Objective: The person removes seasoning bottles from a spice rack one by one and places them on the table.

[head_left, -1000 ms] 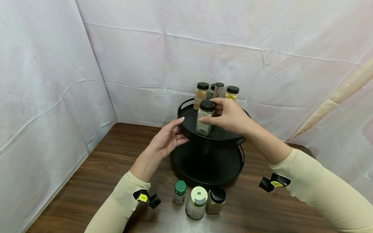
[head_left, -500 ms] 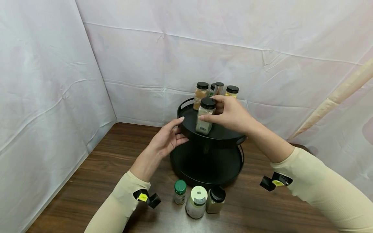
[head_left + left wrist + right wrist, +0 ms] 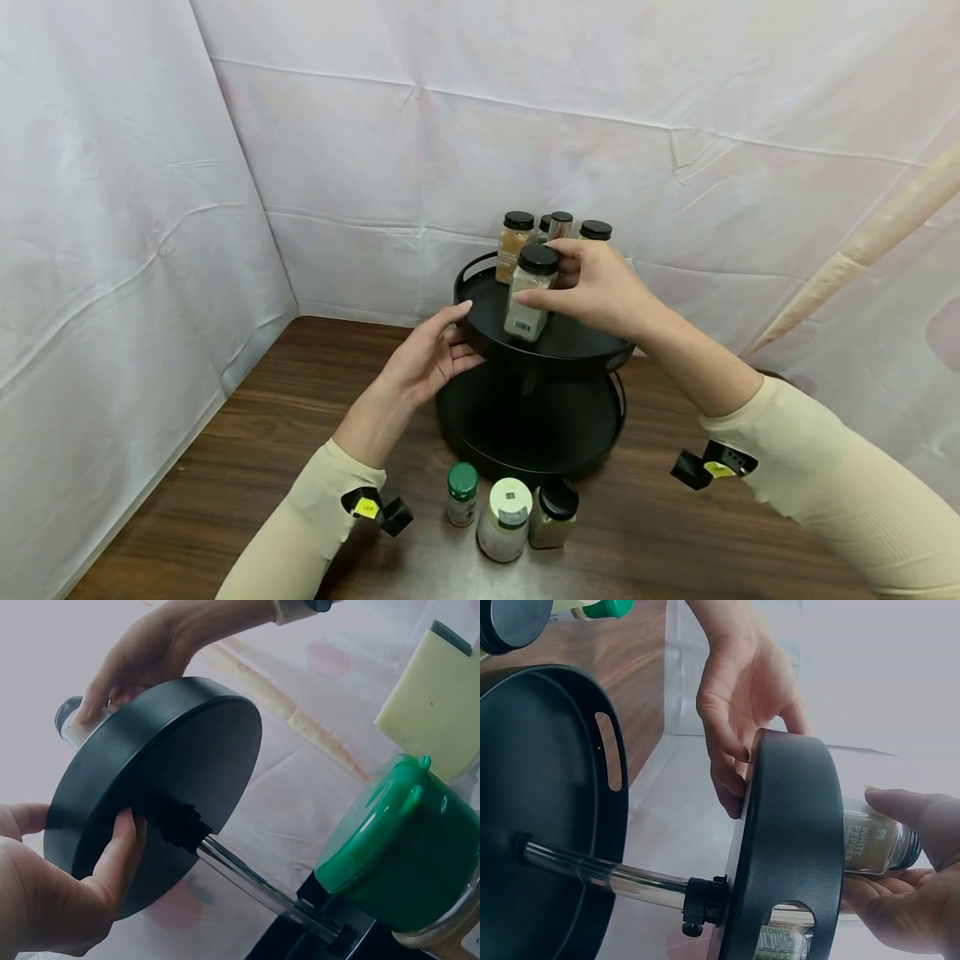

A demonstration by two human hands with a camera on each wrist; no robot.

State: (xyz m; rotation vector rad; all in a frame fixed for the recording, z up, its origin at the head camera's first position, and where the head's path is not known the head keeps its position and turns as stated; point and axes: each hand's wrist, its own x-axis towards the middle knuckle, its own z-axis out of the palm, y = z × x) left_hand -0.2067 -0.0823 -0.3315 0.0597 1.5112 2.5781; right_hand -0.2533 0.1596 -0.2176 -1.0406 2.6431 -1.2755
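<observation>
In the head view, a black two-tier round tray (image 3: 495,454) stands on the table. My left hand (image 3: 423,358) holds the left rim of its upper tier, thumb at the edge and fingers beneath. My right hand (image 3: 600,287) pinches a square glass jar (image 3: 527,312) with a black lid over that tier, thumb in front and the other fingers behind. The right wrist view shows the label "white pepper" on this spice jar (image 3: 870,838). Whether its base touches the tier is hard to tell. Several spice jars, one a tan-filled jar (image 3: 513,250), stand farther back there, partly hidden by my right hand.
Before the lower tier stand a green-capped shaker (image 3: 462,496), a pale-lidded jar (image 3: 505,521) and a black-lidded square jar (image 3: 553,512) on the wooden table (image 3: 262,467). A white fabric backdrop (image 3: 375,150) closes off the back and left side.
My right hand has shifted the white pepper jar slightly backward and to the right over the upper tier. The left hand keeps its place on the rim.
</observation>
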